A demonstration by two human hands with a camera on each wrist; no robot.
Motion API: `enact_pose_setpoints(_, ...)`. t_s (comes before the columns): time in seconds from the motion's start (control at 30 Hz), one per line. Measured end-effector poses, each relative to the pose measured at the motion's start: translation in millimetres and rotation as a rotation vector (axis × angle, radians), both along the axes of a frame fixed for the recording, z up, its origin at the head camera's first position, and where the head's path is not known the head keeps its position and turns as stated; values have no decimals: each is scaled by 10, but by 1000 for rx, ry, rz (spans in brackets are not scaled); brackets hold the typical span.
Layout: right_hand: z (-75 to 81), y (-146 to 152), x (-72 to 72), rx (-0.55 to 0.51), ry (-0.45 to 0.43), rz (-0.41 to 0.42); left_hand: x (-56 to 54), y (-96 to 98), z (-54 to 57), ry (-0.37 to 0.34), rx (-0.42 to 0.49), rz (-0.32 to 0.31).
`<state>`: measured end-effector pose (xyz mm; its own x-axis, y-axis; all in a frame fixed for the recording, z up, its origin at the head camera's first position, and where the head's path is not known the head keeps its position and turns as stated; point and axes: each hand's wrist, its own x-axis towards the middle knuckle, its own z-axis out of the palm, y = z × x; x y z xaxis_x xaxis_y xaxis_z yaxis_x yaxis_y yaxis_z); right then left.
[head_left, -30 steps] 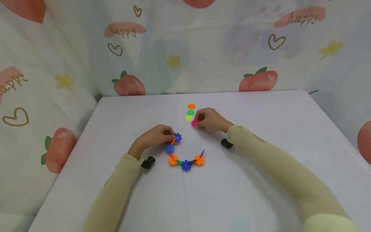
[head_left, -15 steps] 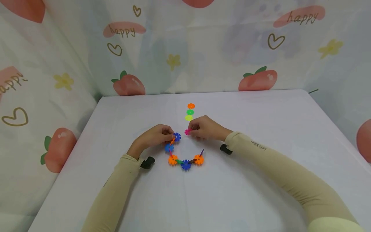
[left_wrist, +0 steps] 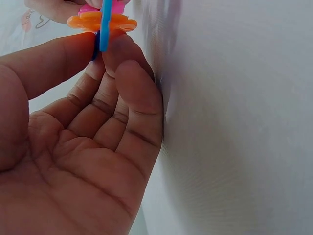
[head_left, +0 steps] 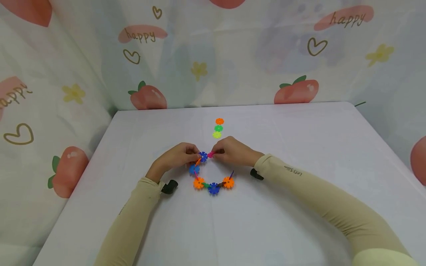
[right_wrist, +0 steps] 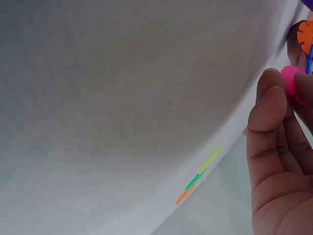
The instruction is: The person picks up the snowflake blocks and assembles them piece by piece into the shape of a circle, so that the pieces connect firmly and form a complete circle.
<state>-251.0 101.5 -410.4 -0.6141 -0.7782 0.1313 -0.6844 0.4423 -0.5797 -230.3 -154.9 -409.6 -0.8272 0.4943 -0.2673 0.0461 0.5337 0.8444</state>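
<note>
In the head view a curved chain of notched snowflake discs lies on the table. My left hand [head_left: 178, 157] pinches the dark blue disc [head_left: 203, 157] at its upper left end. From there the chain runs through an orange disc [left_wrist: 80, 22] and a lighter blue disc [head_left: 194, 169] to a purple disc [head_left: 232, 174] at the other end. Between thumb and fingertips my right hand [head_left: 234, 151] holds a pink disc [right_wrist: 289, 81], its edge meeting the dark blue disc's rim. Whether their notches interlock, I cannot tell.
Three loose discs lie flat in a row behind the hands: orange [head_left: 219, 121], green [head_left: 218, 128] and yellow [head_left: 217, 135]. A white cloth covers the table [head_left: 283, 229]. A printed curtain [head_left: 233, 55] hangs behind it and along the left.
My right hand has brought the pink disc from beside the yellow disc leftward and nearer, up against the dark blue disc. The left hand and chain have stayed almost still.
</note>
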Motion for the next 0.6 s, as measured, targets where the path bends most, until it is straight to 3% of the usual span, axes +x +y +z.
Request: enact_pose_setpoints(0.6,16,-124,45,17,209,79,-14,63,33,11,-46,40)
